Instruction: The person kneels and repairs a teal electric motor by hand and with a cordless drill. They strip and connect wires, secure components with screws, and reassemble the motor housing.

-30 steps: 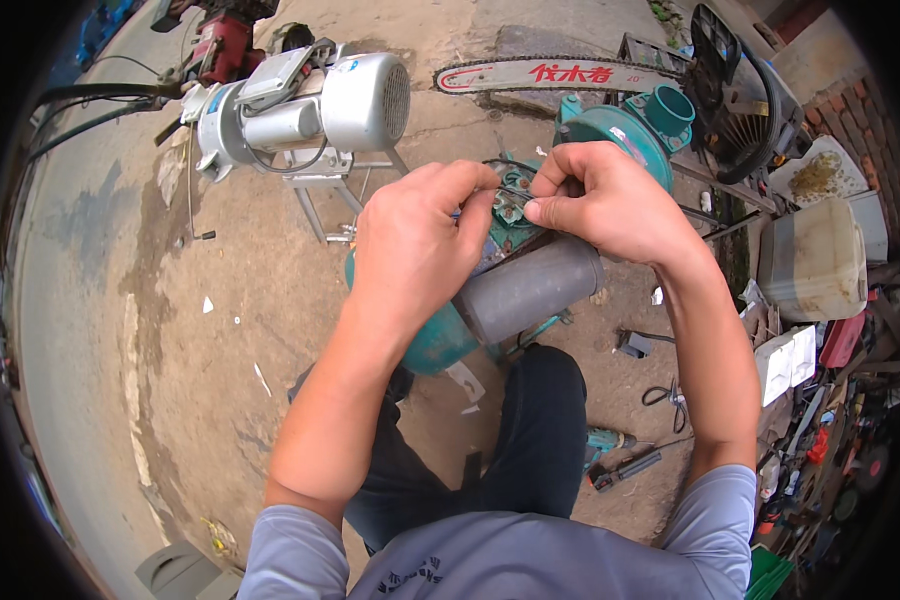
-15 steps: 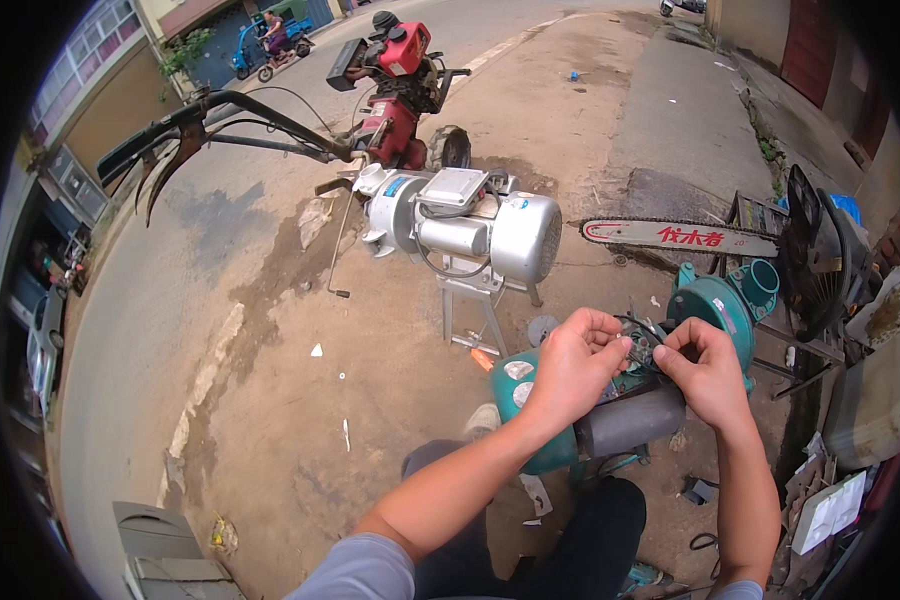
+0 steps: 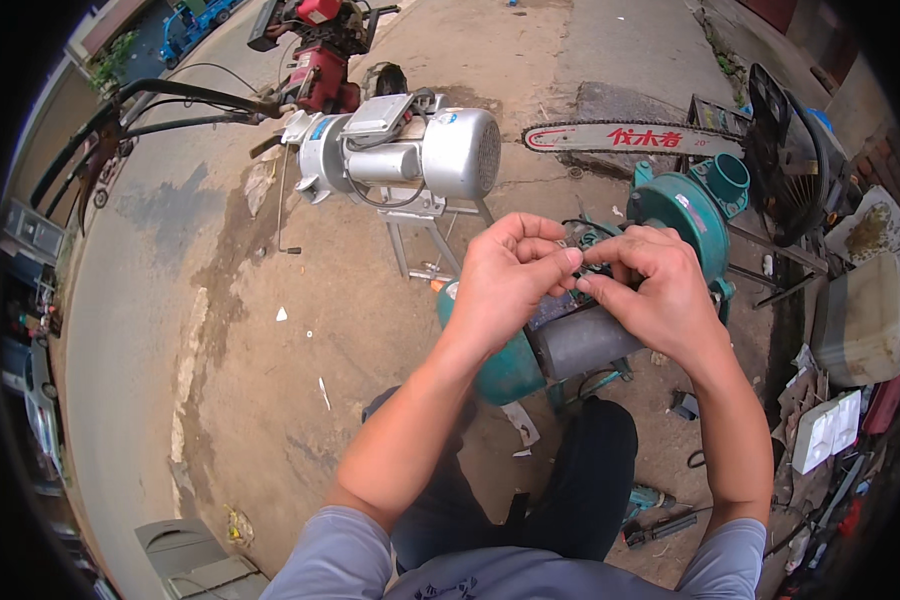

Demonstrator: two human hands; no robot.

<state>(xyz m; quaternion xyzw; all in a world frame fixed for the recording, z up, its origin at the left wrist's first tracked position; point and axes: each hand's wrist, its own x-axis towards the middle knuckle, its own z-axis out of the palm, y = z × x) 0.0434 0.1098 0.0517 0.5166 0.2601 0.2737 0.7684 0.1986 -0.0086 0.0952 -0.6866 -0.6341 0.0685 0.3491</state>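
Observation:
Both my hands are close together over a teal motor-driven machine (image 3: 505, 365), above its uncovered wiring (image 3: 590, 237). My left hand (image 3: 510, 285) is closed in a pinch, thumb against forefinger; whatever sits between them is too small to make out. My right hand (image 3: 665, 290) pinches a short dark end of black wire, its fingertips almost touching the left ones. Below the hands lies the machine's grey cylinder (image 3: 592, 340). A round teal housing (image 3: 678, 205) with a pipe-like outlet stands just beyond my right hand. My fingers hide part of the wiring.
A silver electric motor (image 3: 460, 152) on a metal stand is ahead left, with a red-engined tiller (image 3: 320, 80) behind it. At right are a chainsaw (image 3: 635, 138), a plastic jerrycan (image 3: 863, 320) and scattered scrap. A power tool (image 3: 650, 498) lies near my feet.
The view has tilted down and shifted right, so things sit higher and further left. My right hand has turned inward and its fingertips have come up to the left ones.

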